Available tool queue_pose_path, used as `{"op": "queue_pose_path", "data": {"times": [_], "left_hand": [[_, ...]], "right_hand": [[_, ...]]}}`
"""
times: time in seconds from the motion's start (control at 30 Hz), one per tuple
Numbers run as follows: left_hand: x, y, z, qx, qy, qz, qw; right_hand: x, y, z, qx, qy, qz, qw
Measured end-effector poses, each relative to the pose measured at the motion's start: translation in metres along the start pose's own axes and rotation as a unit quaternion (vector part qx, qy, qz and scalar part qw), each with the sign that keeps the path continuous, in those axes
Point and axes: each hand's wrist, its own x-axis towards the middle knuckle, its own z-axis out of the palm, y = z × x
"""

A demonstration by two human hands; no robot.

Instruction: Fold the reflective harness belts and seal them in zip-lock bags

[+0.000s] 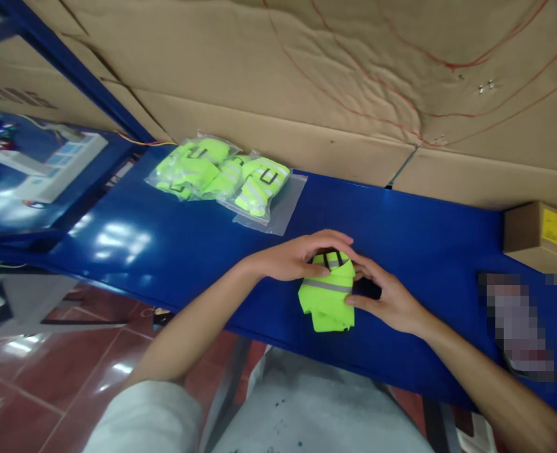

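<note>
A folded fluorescent yellow-green reflective vest [328, 302] lies on the blue table in front of me, with a grey reflective stripe across it and black strips near its far end. My left hand [301, 257] grips that far end, thumb on top and fingers curved round the far edge. From the right, my right hand [389, 301] holds the side of the vest, its thumb pressing on the fabric near the stripe. Some of the right fingers are hidden behind the vest. The fingertips of both hands meet at the top right corner.
Several bagged yellow-green vests [193, 167] lie against the cardboard wall [306, 135] at the back left of the blue table [420, 233]. A cardboard box [523, 236] and a pixelated object [518, 324] are at right. A white power strip [63, 167] sits far left.
</note>
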Motion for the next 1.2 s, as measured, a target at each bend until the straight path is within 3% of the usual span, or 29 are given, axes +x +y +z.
{"op": "queue_pose_path", "data": {"times": [0.1,0.23,0.3,0.43,0.6,0.73,0.97,1.07,1.2], "left_hand": [[-0.002,0.000,-0.007,0.045,0.013,0.003,0.999],[-0.004,-0.002,-0.013,-0.024,-0.054,-0.026,0.998],[-0.003,-0.003,-0.013,-0.052,-0.041,-0.032,0.997],[0.000,-0.011,-0.007,-0.064,0.079,-0.011,0.995],[0.010,-0.021,0.003,-0.062,0.294,-0.015,0.954],[0.014,-0.027,0.004,0.000,0.331,-0.058,0.942],[0.011,-0.028,-0.007,0.081,0.381,-0.069,0.918],[0.009,-0.022,-0.016,0.029,0.453,-0.050,0.890],[0.000,-0.012,-0.040,-0.140,0.554,-0.016,0.820]], "right_hand": [[0.002,0.003,0.001,0.025,0.021,-0.010,0.999],[0.002,0.001,0.000,-0.007,0.045,-0.027,0.999],[0.000,-0.002,-0.002,-0.032,0.066,-0.036,0.997],[-0.001,-0.008,-0.002,-0.098,0.121,-0.049,0.987],[0.001,-0.009,0.006,-0.183,0.074,-0.086,0.976],[-0.001,-0.005,0.009,-0.219,0.045,-0.105,0.969],[-0.004,-0.006,0.007,-0.250,0.029,-0.210,0.945],[-0.009,-0.007,0.007,-0.305,0.045,-0.243,0.920],[-0.009,-0.013,0.002,-0.367,0.112,-0.233,0.894]]}}
